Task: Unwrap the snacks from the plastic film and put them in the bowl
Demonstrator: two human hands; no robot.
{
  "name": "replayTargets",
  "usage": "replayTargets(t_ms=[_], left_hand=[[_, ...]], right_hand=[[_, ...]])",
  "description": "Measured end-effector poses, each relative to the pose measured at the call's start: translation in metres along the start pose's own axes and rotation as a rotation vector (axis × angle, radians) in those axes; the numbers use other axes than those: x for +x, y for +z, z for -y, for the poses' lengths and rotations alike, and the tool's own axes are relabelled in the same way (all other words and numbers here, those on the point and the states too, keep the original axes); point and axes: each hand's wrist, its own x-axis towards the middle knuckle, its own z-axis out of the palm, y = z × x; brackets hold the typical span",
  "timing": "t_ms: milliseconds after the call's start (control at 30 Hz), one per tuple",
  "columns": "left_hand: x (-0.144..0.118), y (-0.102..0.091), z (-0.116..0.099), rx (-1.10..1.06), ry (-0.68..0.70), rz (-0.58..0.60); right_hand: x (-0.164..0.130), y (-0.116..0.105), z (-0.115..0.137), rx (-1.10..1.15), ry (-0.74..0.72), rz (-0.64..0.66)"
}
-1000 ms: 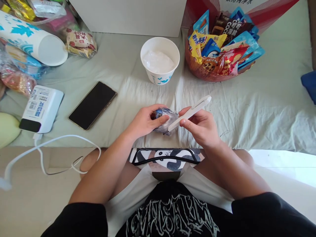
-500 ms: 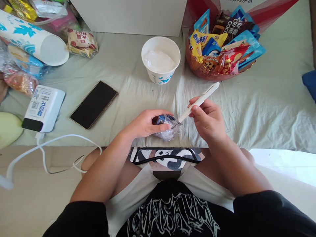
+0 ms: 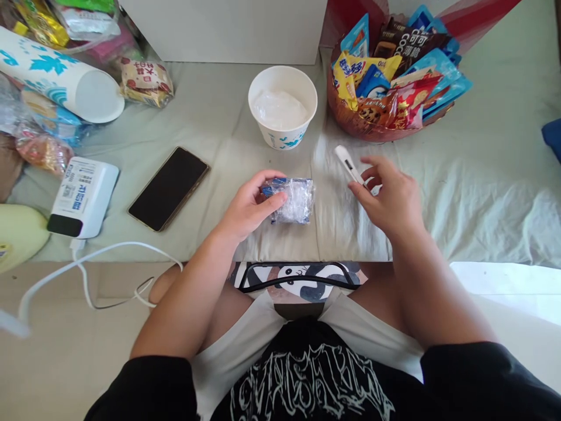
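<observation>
My left hand (image 3: 253,206) is closed around a small blue packet wrapped in crinkled clear plastic (image 3: 298,202), thumb on top and fingers along its far left side. The packet is near the front edge of the cloth-covered surface. To its right, my right hand (image 3: 391,196) grips a slim white craft knife (image 3: 349,165) between thumb and fingers. The knife slants up and left, apart from the packet; its lower end is hidden in the hand. A white paper tub (image 3: 283,135) with blue leaf prints stands beyond the packet, clear plastic inside it.
At back right, a reddish bowl (image 3: 381,131) overflows with wrapped snacks. A black phone (image 3: 169,188) lies left of my left hand. Farther left are a white power bank (image 3: 84,196) with a cable (image 3: 109,247), a paper cup stack (image 3: 65,79) and bagged snacks (image 3: 145,82).
The knife's tip was against the plastic wrap; my right hand has moved away to the right and turned the knife. My left hand has moved the packet slightly away from me, now lying flatter.
</observation>
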Motion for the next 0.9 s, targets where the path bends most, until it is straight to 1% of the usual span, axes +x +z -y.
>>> replayTargets(t_ms=[100, 167, 233, 267, 333, 400, 467, 533, 600, 667, 700, 733, 767, 800, 833, 900], left_hand=[[-0.001, 0.001, 0.001, 0.024, 0.052, 0.017], [-0.002, 0.002, -0.001, 0.095, 0.077, 0.038], [-0.002, 0.002, -0.003, 0.168, 0.076, 0.077], [-0.002, 0.002, -0.004, 0.192, 0.076, 0.101], [-0.002, 0.002, -0.005, 0.227, 0.105, 0.132], [-0.003, 0.003, -0.006, 0.249, 0.176, 0.12], [-0.003, 0.003, -0.005, 0.257, 0.235, 0.088], [-0.003, 0.003, -0.003, 0.257, 0.228, 0.039], [-0.002, 0.001, 0.0, 0.264, 0.184, -0.067], [-0.001, -0.004, 0.003, 0.278, 0.169, -0.243], [0.0, -0.006, 0.004, 0.29, 0.185, -0.33], [0.0, -0.008, 0.004, 0.31, 0.219, -0.396], [0.0, -0.009, 0.004, 0.344, 0.264, -0.425], [-0.001, -0.01, 0.003, 0.393, 0.314, -0.407], [-0.002, -0.009, 0.001, 0.455, 0.361, -0.349], [-0.003, -0.004, -0.002, 0.59, 0.424, -0.187]], right_hand=[[0.004, 0.003, -0.008, -0.23, 0.021, -0.038], [0.005, 0.004, -0.008, -0.271, -0.01, -0.084], [0.002, 0.006, 0.0, -0.178, -0.105, -0.08], [-0.001, 0.008, 0.006, -0.081, -0.167, -0.041], [-0.009, 0.012, 0.023, 0.144, -0.288, 0.089], [-0.017, 0.017, 0.039, 0.287, -0.365, 0.2], [-0.022, 0.02, 0.049, 0.329, -0.424, 0.237], [-0.022, 0.019, 0.051, 0.327, -0.484, 0.224], [-0.02, 0.016, 0.047, 0.3, -0.526, 0.19], [-0.016, 0.013, 0.04, 0.242, -0.503, 0.145], [-0.015, 0.012, 0.036, 0.21, -0.48, 0.119], [-0.013, 0.011, 0.032, 0.181, -0.454, 0.092], [-0.013, 0.01, 0.03, 0.155, -0.429, 0.067], [-0.012, 0.01, 0.028, 0.135, -0.409, 0.047], [-0.012, 0.011, 0.026, 0.123, -0.395, 0.037], [-0.012, 0.012, 0.026, 0.128, -0.387, 0.055]])
